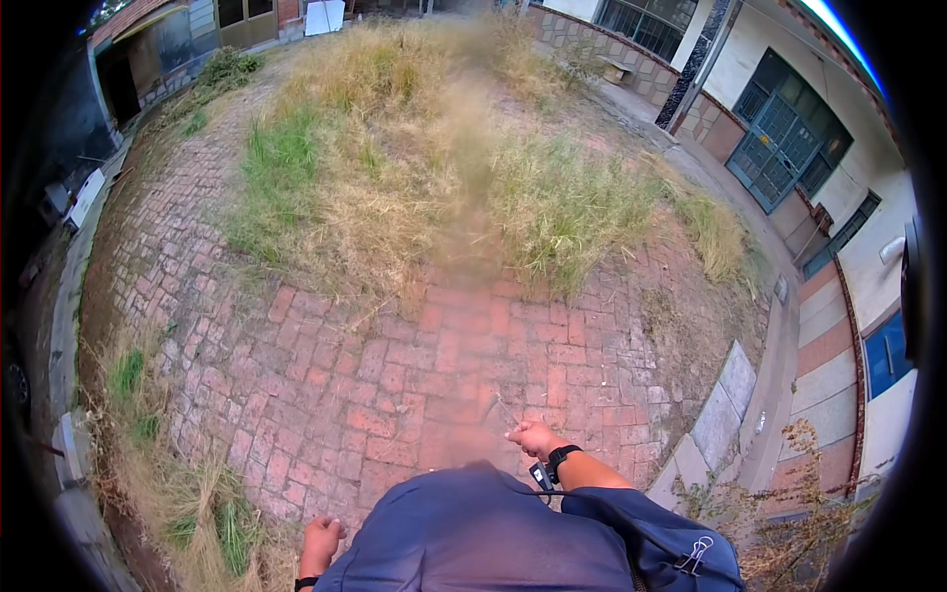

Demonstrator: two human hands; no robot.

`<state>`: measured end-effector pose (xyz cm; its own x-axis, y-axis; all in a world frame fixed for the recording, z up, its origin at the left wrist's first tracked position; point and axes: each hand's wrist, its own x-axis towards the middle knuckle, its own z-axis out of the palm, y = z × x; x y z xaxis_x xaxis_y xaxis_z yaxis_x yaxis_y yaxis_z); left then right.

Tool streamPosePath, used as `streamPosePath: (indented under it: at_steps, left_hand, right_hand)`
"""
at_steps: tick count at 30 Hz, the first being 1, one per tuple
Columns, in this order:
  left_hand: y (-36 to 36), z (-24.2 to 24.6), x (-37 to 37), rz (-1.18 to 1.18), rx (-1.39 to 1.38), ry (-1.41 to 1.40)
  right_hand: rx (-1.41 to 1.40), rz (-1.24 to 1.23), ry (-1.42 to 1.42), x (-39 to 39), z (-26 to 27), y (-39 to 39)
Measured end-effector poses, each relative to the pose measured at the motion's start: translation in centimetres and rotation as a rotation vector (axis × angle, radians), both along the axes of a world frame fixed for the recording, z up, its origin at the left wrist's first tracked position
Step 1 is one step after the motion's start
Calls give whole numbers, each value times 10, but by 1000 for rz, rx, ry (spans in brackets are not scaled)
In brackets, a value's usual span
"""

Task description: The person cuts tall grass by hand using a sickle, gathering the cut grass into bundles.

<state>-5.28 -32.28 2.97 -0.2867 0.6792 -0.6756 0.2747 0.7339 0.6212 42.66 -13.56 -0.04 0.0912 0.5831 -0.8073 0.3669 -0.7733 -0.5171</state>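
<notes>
My right hand (534, 438) is in front of my body, its fingers closed round the thin handle of a tool (504, 403). The tool points forward over the red brick paving (392, 377); its far end is blurred and looks like a small sickle blade. My left hand (323, 539) hangs low at my left side with its fingers curled in, and nothing shows in it. Beside it lies a heap of dry and green cut grass (218, 518). Tall dry and green grass (355, 200) stands on the paving ahead.
A building with a blue-green metal door (777, 148) runs along the right, with stone slabs (714, 407) at the paving's edge. Dry weeds (806, 518) stand at lower right. A concrete kerb (70, 318) borders the left side. A pale smear blurs the middle of the view.
</notes>
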Motion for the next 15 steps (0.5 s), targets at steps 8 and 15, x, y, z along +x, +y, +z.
streamPosePath:
  at_steps: [8,15]
  left_hand:
    - [-2,-15,-4,52,-3,-70]
    - [-2,-18,-5,58,3,-93]
  right_hand:
    - [-24,21,-20,0,-4,2]
    - [-30,56,-22,-1,-2,2]
